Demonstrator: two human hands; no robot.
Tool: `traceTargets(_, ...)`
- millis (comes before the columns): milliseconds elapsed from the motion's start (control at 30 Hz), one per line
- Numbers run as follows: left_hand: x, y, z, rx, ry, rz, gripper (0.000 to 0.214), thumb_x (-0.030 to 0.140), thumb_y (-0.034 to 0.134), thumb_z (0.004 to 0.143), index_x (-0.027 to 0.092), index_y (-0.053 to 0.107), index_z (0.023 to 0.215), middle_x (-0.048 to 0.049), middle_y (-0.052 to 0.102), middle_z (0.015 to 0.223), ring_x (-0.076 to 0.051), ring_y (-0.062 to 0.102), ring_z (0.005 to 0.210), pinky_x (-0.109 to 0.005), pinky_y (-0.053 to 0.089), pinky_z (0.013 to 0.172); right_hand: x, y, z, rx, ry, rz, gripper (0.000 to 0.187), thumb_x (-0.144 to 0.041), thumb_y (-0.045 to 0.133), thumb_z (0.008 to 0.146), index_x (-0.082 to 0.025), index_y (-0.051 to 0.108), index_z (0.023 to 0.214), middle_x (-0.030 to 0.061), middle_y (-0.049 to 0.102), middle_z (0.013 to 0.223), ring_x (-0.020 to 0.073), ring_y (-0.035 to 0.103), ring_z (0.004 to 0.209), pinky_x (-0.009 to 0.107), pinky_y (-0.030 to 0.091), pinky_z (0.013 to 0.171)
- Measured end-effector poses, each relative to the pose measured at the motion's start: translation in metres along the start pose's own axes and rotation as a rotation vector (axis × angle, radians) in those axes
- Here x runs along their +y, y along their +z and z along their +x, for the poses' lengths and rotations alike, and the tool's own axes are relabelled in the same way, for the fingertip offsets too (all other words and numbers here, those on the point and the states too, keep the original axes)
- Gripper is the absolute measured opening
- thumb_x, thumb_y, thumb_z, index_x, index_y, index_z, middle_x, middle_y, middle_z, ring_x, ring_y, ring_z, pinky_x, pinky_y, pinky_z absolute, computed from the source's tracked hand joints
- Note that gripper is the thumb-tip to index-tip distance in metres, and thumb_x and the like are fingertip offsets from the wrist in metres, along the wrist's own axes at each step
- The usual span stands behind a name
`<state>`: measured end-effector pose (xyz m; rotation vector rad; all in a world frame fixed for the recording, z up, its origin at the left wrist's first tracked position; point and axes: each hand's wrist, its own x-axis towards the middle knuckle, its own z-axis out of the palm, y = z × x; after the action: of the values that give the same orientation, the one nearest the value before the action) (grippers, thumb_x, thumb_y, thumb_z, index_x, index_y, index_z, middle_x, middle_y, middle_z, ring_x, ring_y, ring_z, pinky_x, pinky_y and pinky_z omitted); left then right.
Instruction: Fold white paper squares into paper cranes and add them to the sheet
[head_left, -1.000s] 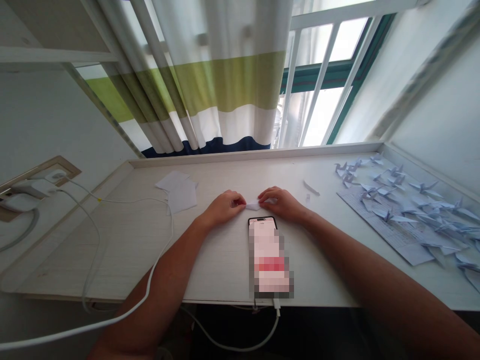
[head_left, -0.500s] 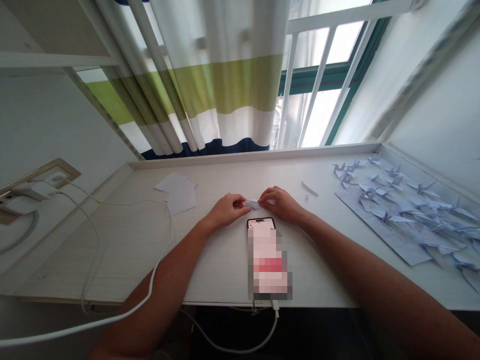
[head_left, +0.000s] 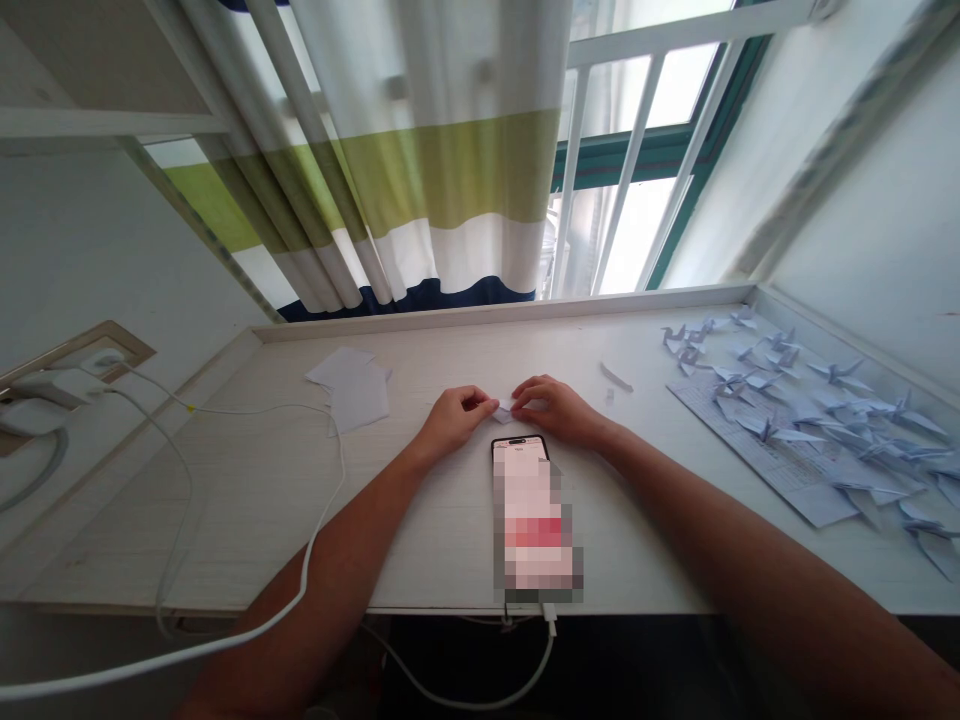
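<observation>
- The left hand [head_left: 455, 420] pinches the left end of a small folded paper [head_left: 504, 411], thumb and forefinger brought together on it.
- The right hand [head_left: 559, 408] grips the right end of the same paper between thumb and fingers, its other fingers curled; the fingertips hide part of the paper.
- The paper lies between the two hands, low over the middle of the white desk [head_left: 435, 540], just beyond the far end of the phone; its exact folds are too small to make out.
- The phone [head_left: 534, 500] lies face up on the near side, between the forearms, its screen lit and mostly pixelated. A white cable plug [head_left: 550, 614] meets its near end at the desk's edge.
- Right of the right hand and a little farther off lie a narrow paper strip [head_left: 616, 377] and a tiny scrap [head_left: 610, 397], near each other.
- Left of the left hand, well apart from it, flat white sheets [head_left: 358, 395] overlap in a loose pile.
- On the far right, many folded paper cranes [head_left: 772, 432] crowd together, some on a printed sheet [head_left: 825, 505].
- At the left wall, white chargers [head_left: 60, 380] sit in a socket panel [head_left: 131, 340].
- Along the far side hangs a striped curtain [head_left: 450, 180], left of white window bars [head_left: 630, 160].
</observation>
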<state>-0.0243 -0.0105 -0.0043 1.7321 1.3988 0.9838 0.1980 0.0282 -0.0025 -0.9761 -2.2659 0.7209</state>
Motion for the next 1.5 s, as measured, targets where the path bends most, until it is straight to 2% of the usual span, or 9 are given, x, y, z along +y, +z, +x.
traceTargets(167,-0.001,0.002,0.0,-0.002,-0.054,-0.263,0.033,0.046,0.075,0.078,0.014,0.068,0.084,-0.0056,0.073,0.076,-0.018,0.068,0.072,-0.03,0.049,0.073,-0.007,-0.002,-0.002,-0.013,0.035,0.074,0.01,-0.027,0.069,0.086,-0.023,0.078,0.087,0.0054,0.076,0.095,0.0238,0.067,0.095,0.039,0.05,0.09)
traceTargets(300,0.002,0.003,0.001,0.074,-0.056,-0.383,0.038,0.048,0.077,0.078,0.014,0.065,0.091,-0.0043,0.073,0.073,-0.017,0.068,0.068,-0.029,0.048,0.07,-0.013,-0.001,-0.002,0.044,0.09,0.253,0.015,-0.034,0.073,0.082,-0.021,0.073,0.089,0.0045,0.074,0.088,0.0213,0.067,0.085,0.037,0.051,0.083)
traceTargets(467,0.012,0.006,0.0,0.056,0.029,-0.542,0.047,0.047,0.079,0.078,0.016,0.068,0.111,-0.0103,0.076,0.103,-0.02,0.068,0.093,-0.031,0.049,0.08,-0.025,0.005,0.001,0.213,0.161,0.663,0.043,-0.039,0.08,0.077,-0.021,0.064,0.112,0.0019,0.072,0.08,0.0188,0.067,0.074,0.035,0.051,0.074)
traceTargets(533,0.015,0.009,-0.001,-0.017,0.066,-0.529,0.042,0.046,0.079,0.078,0.016,0.072,0.108,-0.0107,0.075,0.111,-0.021,0.067,0.099,-0.032,0.048,0.086,-0.032,0.007,0.001,0.226,0.188,0.773,0.044,-0.04,0.083,0.075,-0.02,0.065,0.11,0.0029,0.073,0.082,0.0184,0.067,0.075,0.035,0.051,0.075)
traceTargets(667,0.018,0.013,-0.004,0.004,0.091,-0.478,0.034,0.048,0.073,0.084,0.015,0.077,0.09,-0.0068,0.077,0.092,-0.02,0.066,0.087,-0.032,0.047,0.085,-0.043,0.011,0.0,0.21,0.222,0.897,0.046,-0.043,0.087,0.07,-0.019,0.066,0.103,0.0003,0.07,0.072,0.0172,0.067,0.071,0.034,0.051,0.075)
traceTargets(767,0.018,0.013,-0.005,0.012,0.093,-0.454,0.036,0.05,0.069,0.087,0.015,0.076,0.082,-0.0053,0.075,0.081,-0.018,0.065,0.079,-0.031,0.047,0.08,-0.045,0.011,-0.001,0.141,0.249,0.876,0.044,-0.048,0.084,0.072,-0.018,0.064,0.097,0.002,0.072,0.069,0.0184,0.068,0.069,0.034,0.052,0.073)
traceTargets(933,0.017,0.01,-0.004,-0.029,0.036,-0.482,0.039,0.053,0.067,0.087,0.014,0.072,0.086,-0.0072,0.075,0.082,-0.017,0.067,0.075,-0.029,0.048,0.069,-0.042,0.004,-0.001,0.09,0.207,0.679,0.037,-0.051,0.079,0.077,-0.017,0.069,0.089,0.0056,0.074,0.076,0.0197,0.069,0.074,0.033,0.052,0.072)
traceTargets(1100,0.02,0.005,-0.008,-0.15,-0.014,-0.472,0.043,0.055,0.068,0.086,0.013,0.069,0.096,-0.009,0.076,0.079,-0.019,0.071,0.074,-0.029,0.048,0.067,-0.04,-0.005,0.0,0.151,0.132,0.546,0.035,-0.052,0.071,0.084,-0.017,0.075,0.089,0.0077,0.076,0.09,0.0208,0.068,0.082,0.034,0.052,0.077)
traceTargets(1500,0.023,0.007,-0.01,-0.249,-0.08,-0.578,0.05,0.052,0.079,0.077,0.009,0.069,0.1,-0.0161,0.078,0.093,-0.023,0.075,0.075,-0.032,0.055,0.069,-0.037,-0.001,-0.001,0.15,0.139,0.583,0.034,-0.051,0.077,0.078,-0.017,0.073,0.08,0.0053,0.073,0.078,0.0182,0.066,0.071,0.031,0.052,0.067)
